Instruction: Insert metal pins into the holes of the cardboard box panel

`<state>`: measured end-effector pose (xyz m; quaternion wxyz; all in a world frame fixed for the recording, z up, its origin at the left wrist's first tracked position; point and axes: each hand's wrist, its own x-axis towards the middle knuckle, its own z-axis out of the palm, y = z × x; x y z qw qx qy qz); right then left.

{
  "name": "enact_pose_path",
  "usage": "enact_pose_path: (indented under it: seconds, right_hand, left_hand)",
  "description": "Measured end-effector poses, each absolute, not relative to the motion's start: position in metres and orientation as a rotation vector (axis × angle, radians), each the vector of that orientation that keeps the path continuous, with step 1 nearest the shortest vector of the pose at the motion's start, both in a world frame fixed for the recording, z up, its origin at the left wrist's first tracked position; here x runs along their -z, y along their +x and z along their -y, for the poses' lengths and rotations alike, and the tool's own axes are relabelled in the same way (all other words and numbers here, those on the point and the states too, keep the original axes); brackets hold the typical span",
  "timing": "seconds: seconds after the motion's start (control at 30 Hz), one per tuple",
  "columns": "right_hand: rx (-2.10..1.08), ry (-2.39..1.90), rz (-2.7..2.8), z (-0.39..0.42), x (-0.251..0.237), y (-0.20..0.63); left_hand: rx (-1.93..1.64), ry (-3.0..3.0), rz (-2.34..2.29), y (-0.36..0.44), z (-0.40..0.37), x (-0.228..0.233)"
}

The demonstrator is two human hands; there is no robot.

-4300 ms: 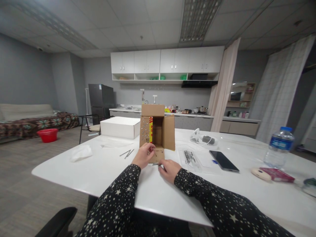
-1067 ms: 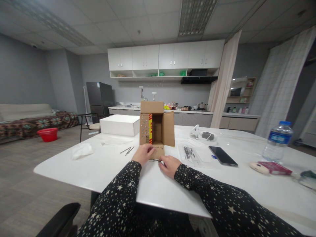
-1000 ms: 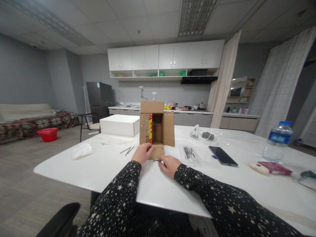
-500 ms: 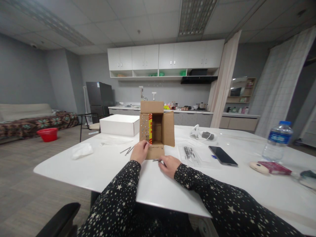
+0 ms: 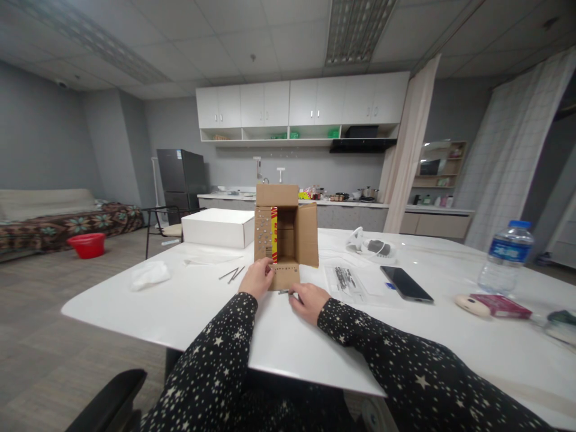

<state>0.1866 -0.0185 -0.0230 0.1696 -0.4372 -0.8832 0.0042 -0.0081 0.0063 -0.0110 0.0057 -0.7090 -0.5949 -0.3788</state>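
Observation:
A cardboard box (image 5: 306,235) stands on the table with its opening facing me and its flaps folded out. Small metal pieces dot the left flap (image 5: 263,225), and a row of dark dots crosses the lower flap (image 5: 284,281). My left hand (image 5: 257,279) is at the left edge of the lower flap, fingers bent together; whatever lies between the fingertips is too small to make out. Just right of the box's front, my right hand (image 5: 309,302) rests on the table, closed on a short thin metal rod (image 5: 283,292) whose tip points left.
Thin metal rods (image 5: 233,275) lie left of my left hand. A white box (image 5: 218,229) and crumpled white plastic (image 5: 150,276) are farther left. Rightward are a clear tray (image 5: 345,282) of metal pieces, a phone (image 5: 406,284), a red box (image 5: 501,306) and a water bottle (image 5: 506,258).
My left hand's fingers have shifted slightly down and right against the flap. The right hand, the metal rod and the box look unmoved.

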Motion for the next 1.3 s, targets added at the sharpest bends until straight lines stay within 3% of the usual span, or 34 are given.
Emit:
enact_pose_path:
  seconds: [0.23, 0.57, 1.3]
  right_hand:
    - [-0.005, -1.283, 2.527, 0.020, 0.021, 0.186]
    - [0.006, -1.245, 2.534, 0.019, 0.021, 0.185]
    - [-0.020, -1.251, 2.532, 0.017, 0.023, 0.185]
  left_hand:
    - [1.192, -2.184, 1.838, -0.007, -0.004, 0.009]
    - [0.786, -2.713, 1.704, 0.003, 0.005, 0.013]
    - [0.801, -2.658, 1.715, 0.004, 0.005, 0.014]
